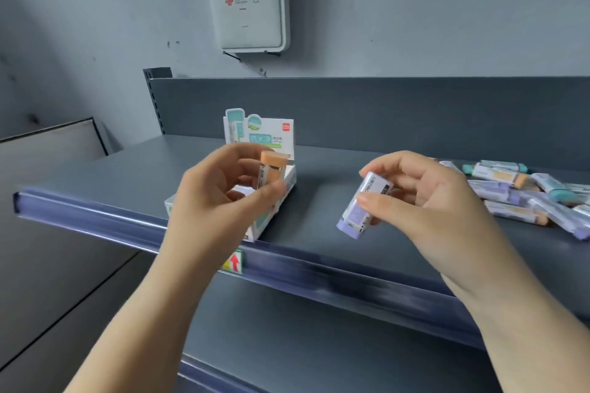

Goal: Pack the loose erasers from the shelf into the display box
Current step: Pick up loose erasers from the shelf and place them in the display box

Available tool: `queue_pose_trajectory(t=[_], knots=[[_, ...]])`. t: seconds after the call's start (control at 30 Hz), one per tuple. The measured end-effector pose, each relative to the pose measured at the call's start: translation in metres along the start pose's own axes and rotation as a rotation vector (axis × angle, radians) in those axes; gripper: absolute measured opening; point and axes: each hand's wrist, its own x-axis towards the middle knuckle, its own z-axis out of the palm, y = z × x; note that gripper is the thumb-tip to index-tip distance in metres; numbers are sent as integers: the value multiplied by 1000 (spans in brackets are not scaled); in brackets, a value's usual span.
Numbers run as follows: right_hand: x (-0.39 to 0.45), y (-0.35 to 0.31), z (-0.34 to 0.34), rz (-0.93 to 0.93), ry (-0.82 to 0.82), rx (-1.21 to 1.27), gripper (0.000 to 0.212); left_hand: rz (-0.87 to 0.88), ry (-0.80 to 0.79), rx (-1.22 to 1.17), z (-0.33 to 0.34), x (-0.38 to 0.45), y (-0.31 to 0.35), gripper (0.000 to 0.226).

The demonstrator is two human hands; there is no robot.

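Observation:
The white and teal display box [287, 183] stands on the dark shelf [127, 175], its printed header card upright at the back. My left hand [220, 198] holds an orange-ended eraser [271, 169] upright just above the box, pinched between thumb and fingers. To the right, my right hand [424, 198] grips a purple-ended eraser [360, 207] tilted above the shelf. A pile of loose erasers [523, 195] in purple, teal and orange lies at the right end of the shelf. The inside of the box is mostly hidden by my left hand.
The shelf's blue price rail [319, 277] runs along the front edge, with a small red-arrow sticker [234, 262]. A white router box [247, 0] hangs on the grey wall above. A lower shelf [287, 344] lies beneath.

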Motion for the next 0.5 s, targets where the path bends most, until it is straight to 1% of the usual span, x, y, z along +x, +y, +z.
queue_pose_trajectory(t=[0.13, 0.23, 0.4, 0.5], knots=[[14, -4, 36, 49, 25, 57, 11, 23, 18, 36, -40, 19, -11, 24], [22, -6, 61, 63, 60, 46, 12, 35, 22, -35, -66, 34, -24, 25], [38, -13, 100, 105, 86, 17, 16, 13, -47, -147, -103, 55, -50, 19], [45, -17, 119, 130, 101, -53, 12, 22, -96, -200, -119, 69, -64, 24]])
